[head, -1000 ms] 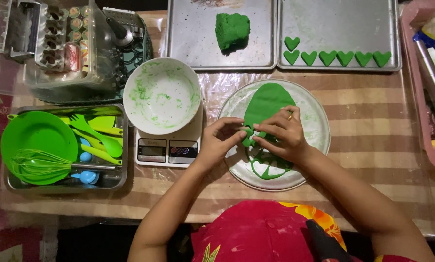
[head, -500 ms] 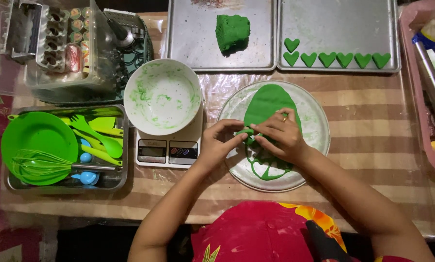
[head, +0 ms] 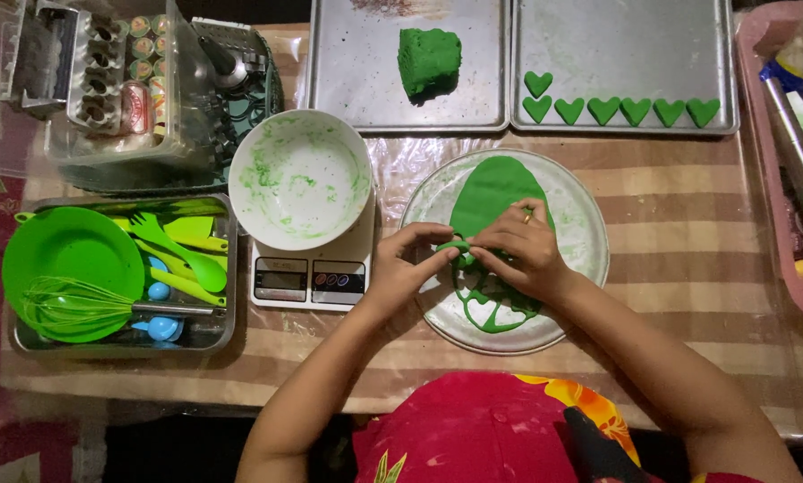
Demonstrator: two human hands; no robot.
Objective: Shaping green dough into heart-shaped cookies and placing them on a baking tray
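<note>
Seven green heart shapes (head: 620, 107) already lie on the far right baking tray (head: 625, 36). On the round plate (head: 580, 215), the rolled green dough (head: 491, 192) has cut-out holes at its near end; its far half is uncut. The left hand (head: 401, 268) and right hand (head: 522, 250) pinch a small piece between the fingertips, over the plate's left side. A dough lump (head: 428, 58) waits on the other tray.

- One view only, head-worn, looking almost straight down on the surface (head: 670, 224).
- Person's own edge at frame bottom; baking trays (head: 625, 54) along the far top edge.
- Mid-range: both forearms and the full surface width in frame.
</note>
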